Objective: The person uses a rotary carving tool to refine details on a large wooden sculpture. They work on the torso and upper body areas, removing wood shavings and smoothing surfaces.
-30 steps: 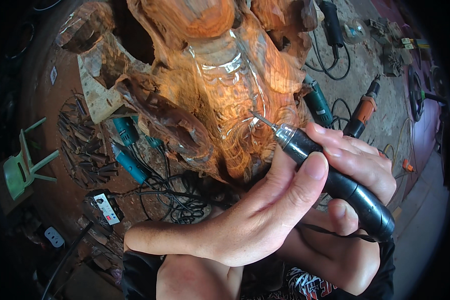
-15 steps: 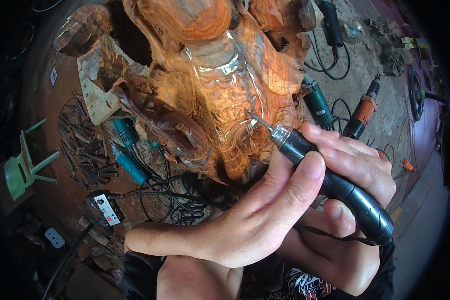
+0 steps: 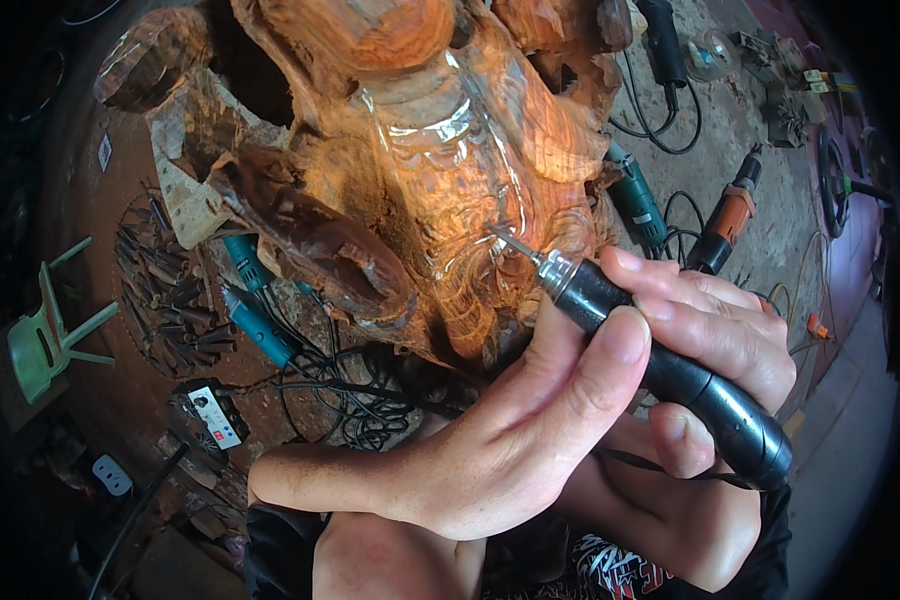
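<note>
**Two hands steady a rotary carving tool against a large wood sculpture**

Head view, looking down: a big reddish-orange wood carving [image 3: 420, 170] fills the upper middle of the picture, its surface glossy with curved grooves and dark hollows. At the lower right, both of the person's hands close around a black pen-shaped rotary tool [image 3: 670, 375]. The tool lies on a slant, its thick end low at the right and its thin metal bit [image 3: 510, 243] pointing up and left, the tip touching the carved grooves of the wood.

The right hand [image 3: 710, 340] wraps its fingers over the top of the tool's barrel, closed firmly on it. The left hand [image 3: 480, 460] comes in from below, its thumb pressed against the barrel near the silver collar and its index finger stretched out to the left, away from the tool. The remaining left fingers are hidden under the tool, so whether they grip it cannot be told. A thin black cord [image 3: 660, 465] runs across beneath the hands.

On the floor around the sculpture lie other items. To the left are two teal power tools [image 3: 255, 300], a spread of dark chisels [image 3: 165, 290], a tangle of black cables [image 3: 360, 400], a small control box [image 3: 213, 415] and a green plastic chair [image 3: 45, 340]. To the right are a green grinder [image 3: 638, 205] and an orange and black power tool [image 3: 725, 220].
</note>
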The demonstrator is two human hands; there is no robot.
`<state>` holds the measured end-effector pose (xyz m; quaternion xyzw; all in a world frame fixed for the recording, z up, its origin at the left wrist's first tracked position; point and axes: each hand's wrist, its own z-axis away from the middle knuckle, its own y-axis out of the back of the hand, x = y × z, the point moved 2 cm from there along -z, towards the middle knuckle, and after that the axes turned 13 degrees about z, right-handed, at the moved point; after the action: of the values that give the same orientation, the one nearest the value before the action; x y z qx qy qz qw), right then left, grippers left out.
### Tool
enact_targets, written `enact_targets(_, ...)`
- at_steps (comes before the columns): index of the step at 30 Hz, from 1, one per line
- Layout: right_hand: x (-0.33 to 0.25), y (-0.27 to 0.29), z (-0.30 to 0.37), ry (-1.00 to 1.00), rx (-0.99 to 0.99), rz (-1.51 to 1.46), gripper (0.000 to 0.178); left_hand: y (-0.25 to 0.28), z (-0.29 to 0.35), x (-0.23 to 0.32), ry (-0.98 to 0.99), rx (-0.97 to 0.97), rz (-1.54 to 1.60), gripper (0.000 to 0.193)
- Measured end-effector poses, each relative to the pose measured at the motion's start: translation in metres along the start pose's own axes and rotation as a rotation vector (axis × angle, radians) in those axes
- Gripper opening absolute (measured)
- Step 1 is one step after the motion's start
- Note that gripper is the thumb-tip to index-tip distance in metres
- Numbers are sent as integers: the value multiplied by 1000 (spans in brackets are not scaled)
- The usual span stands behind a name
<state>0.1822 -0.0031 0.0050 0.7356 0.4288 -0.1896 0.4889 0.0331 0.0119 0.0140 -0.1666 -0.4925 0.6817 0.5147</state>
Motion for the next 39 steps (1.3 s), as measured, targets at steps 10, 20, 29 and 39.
enact_targets(10,4,3,0,-35,-75,-53,52,3,-1,-1,16,4,-35,55)
enact_targets(20,3,3,4,-4,3,8,51,4,-8,-4,45,-107,-22,59)
enact_targets(29,11,-1,4,62,77,-18,50,3,-13,-5,16,-88,-51,56)
enact_targets(39,13,-4,4,68,115,-10,51,5,-15,-8,-6,-93,-58,59)
